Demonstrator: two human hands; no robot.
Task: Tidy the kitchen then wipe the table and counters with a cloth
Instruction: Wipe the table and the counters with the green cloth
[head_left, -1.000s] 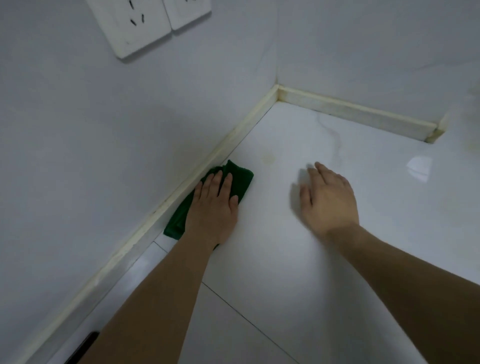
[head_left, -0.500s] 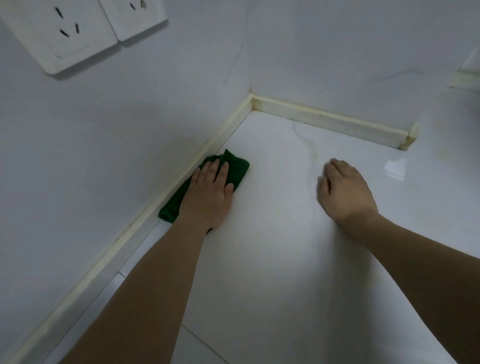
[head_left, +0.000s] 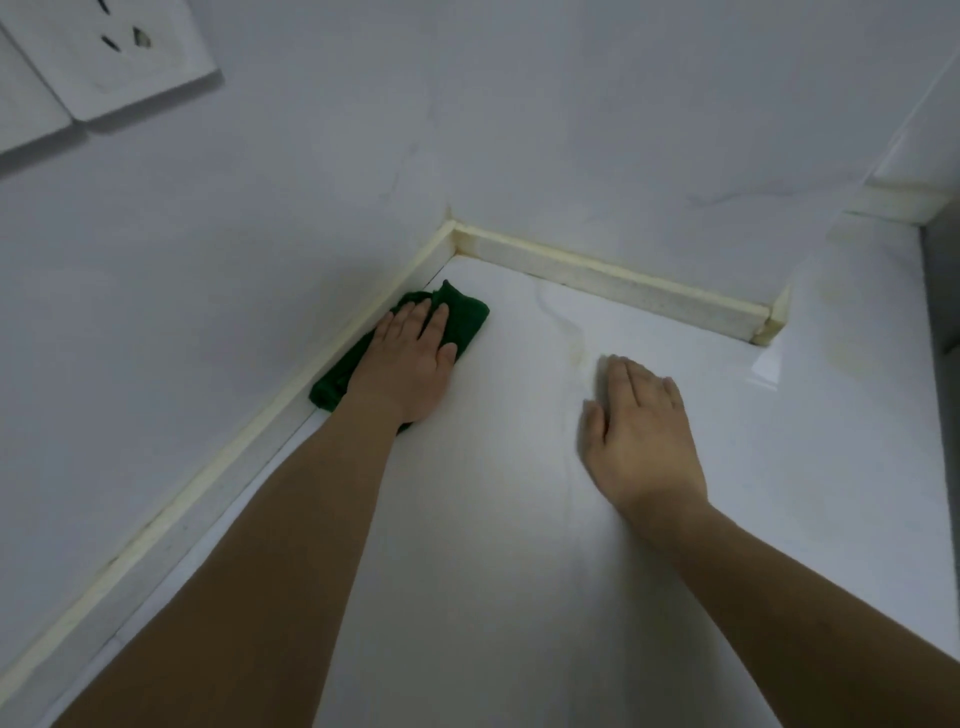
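A folded green cloth (head_left: 465, 317) lies on the white counter (head_left: 493, 519), against the cream skirting strip of the left wall and close to the inner corner. My left hand (head_left: 408, 358) presses flat on the cloth with straight fingers, covering its middle. My right hand (head_left: 641, 431) rests palm down on the bare counter to the right, fingers straight and together, apart from the cloth.
Cream skirting (head_left: 613, 283) runs along the back wall and the left wall, meeting at the corner. White wall sockets (head_left: 124, 57) sit high on the left wall. A faint yellowish stain line (head_left: 571, 332) crosses the counter between the hands. A ledge steps back at the right (head_left: 893, 202).
My left hand has pushed the cloth along the left skirting further toward the corner. My right hand stays flat on the counter, now nearer to me than the cloth.
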